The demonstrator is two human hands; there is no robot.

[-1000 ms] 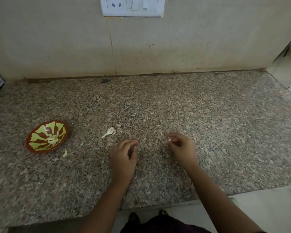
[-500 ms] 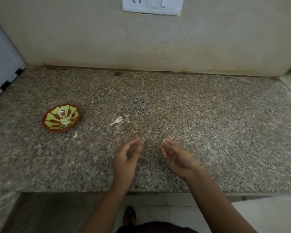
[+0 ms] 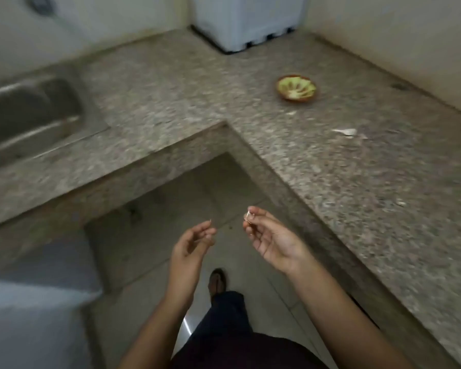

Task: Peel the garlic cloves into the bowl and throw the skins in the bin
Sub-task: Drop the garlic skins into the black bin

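Note:
My right hand is held palm up over the floor, off the counter's edge, and pinches a small pale garlic skin between thumb and fingertips. My left hand hovers beside it with fingers loosely curled; I see nothing plainly in it. The red and green bowl with pale peeled cloves inside stands far off on the granite counter, blurred. A loose white skin lies on the counter between the bowl and my hands. No bin is recognisable.
The counter is L-shaped, with a steel sink in its left arm and a white appliance in the far corner. A pale grey blurred object fills the lower left. My sandalled foot is on the tiled floor below.
The view has swung left and back from the counter. Both hands lifted off the granite and now hang over the floor; the right still pinches the skin. The bowl now appears upper right.

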